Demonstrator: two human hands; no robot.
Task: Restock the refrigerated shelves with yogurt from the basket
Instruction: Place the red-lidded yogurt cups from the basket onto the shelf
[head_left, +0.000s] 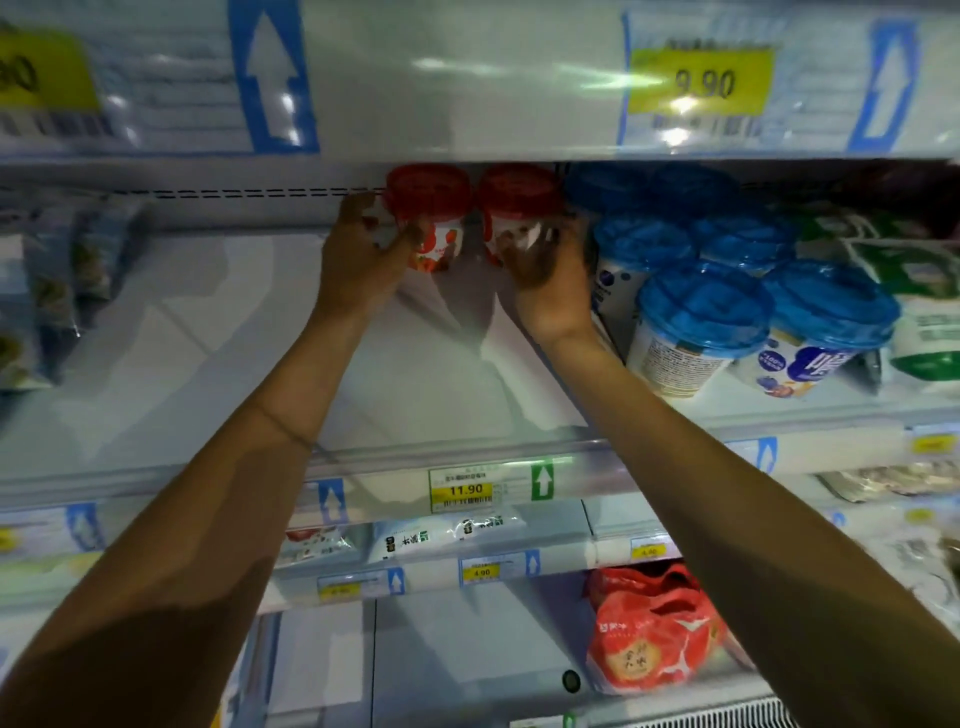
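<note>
In grip, left hand (366, 249) holds left yogurt (428, 189), right hand (545, 262) holds right yogurt (519, 192).

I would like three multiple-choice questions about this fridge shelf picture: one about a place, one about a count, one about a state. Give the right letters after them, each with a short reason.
1. Where do the blue-lidded cups stand, seen from the red-lidded cups?
A) to their left
B) to their right
C) one shelf lower

2. How many red-lidded cups are in view?
A) two
B) four
C) six

3. What do the left hand and the right hand do?
A) both hang idle
B) each grips one red-lidded cup
C) together they lift one blue-lidded cup

Answers:
1 B, the blue lids sit on the right of the red ones.
2 A, only two red lids show, side by side at the back.
3 B, the fingers of each hand curl round its own cup.
</note>
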